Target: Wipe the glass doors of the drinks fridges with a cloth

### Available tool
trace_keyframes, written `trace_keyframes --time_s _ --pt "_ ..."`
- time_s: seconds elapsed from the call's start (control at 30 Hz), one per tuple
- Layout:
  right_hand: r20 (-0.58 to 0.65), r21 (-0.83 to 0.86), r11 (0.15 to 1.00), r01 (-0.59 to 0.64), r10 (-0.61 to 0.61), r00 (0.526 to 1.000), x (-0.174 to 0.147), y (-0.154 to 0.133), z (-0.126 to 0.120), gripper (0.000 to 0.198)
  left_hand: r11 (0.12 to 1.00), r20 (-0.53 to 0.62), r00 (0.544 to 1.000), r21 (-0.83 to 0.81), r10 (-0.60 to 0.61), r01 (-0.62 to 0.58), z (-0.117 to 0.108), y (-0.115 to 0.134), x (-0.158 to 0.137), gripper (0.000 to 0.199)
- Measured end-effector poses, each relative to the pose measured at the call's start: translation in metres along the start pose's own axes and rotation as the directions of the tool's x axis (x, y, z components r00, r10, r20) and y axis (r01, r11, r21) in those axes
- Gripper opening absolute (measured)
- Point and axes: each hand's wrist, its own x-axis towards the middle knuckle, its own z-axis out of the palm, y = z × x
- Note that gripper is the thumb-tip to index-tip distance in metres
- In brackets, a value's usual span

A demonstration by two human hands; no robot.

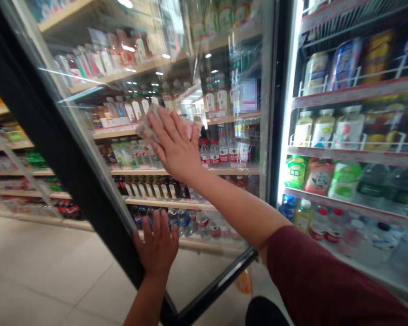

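Now pressing a cloth (144, 130) onto the glass door (88, 181) with right hand (178, 151) flattened, spreading left hand (159, 246) along its edge, perhaps risking sudden swinging from overpushing.

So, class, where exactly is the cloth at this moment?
In the head view, the cloth is just left of centre, in the upper half, under the right hand against the glass door, above the left hand.
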Motion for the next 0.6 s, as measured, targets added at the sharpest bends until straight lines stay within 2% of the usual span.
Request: trace_keyframes --time_s 0.07,0.17,0.2,0.27,0.37,0.43,0.53,0.6 --pt "0.043 0.040 0.997 0.059 -0.060 0.997 -0.020 0.013 0.013 0.056 0.999 0.000 1.000 0.044 0.029 -0.028 -0.001 -0.001 0.002 0.080" --pt "0.133 0.073 0.966 0.249 -0.257 0.957 -0.055 0.033 0.028 0.055 0.992 0.014 0.997 0.097 0.075 -0.076 -0.002 -0.002 0.005 0.086" --pt "0.146 0.058 0.960 0.274 -0.279 0.949 -0.059 0.040 0.028 0.055 0.991 0.021 0.996 0.104 0.083 -0.085 -0.002 -0.003 0.005 0.087" --pt "0.151 -0.021 0.978 0.206 -0.200 0.968 -0.054 0.056 0.026 0.056 0.990 0.036 0.995 0.104 0.093 -0.096 -0.002 -0.004 0.006 0.090" --pt "0.127 -0.127 0.992 -0.007 0.023 0.992 -0.041 0.080 0.027 0.060 0.994 0.069 0.995 0.073 0.076 -0.082 -0.003 -0.005 0.007 0.096" --pt "0.080 -0.122 0.989 -0.086 0.096 0.992 -0.053 0.092 0.039 0.060 0.997 0.110 0.992 0.043 0.055 -0.060 -0.004 -0.004 0.008 0.098" --pt "-0.007 -0.063 0.994 -0.092 0.092 0.996 -0.097 0.103 0.062 0.057 0.999 0.123 0.992 0.021 0.027 -0.030 -0.005 -0.003 0.009 0.100" --pt "-0.003 -0.026 0.999 0.024 -0.024 1.000 -0.117 0.111 0.073 0.055 1.000 0.104 0.994 0.017 0.019 -0.021 -0.005 -0.003 0.011 0.102"
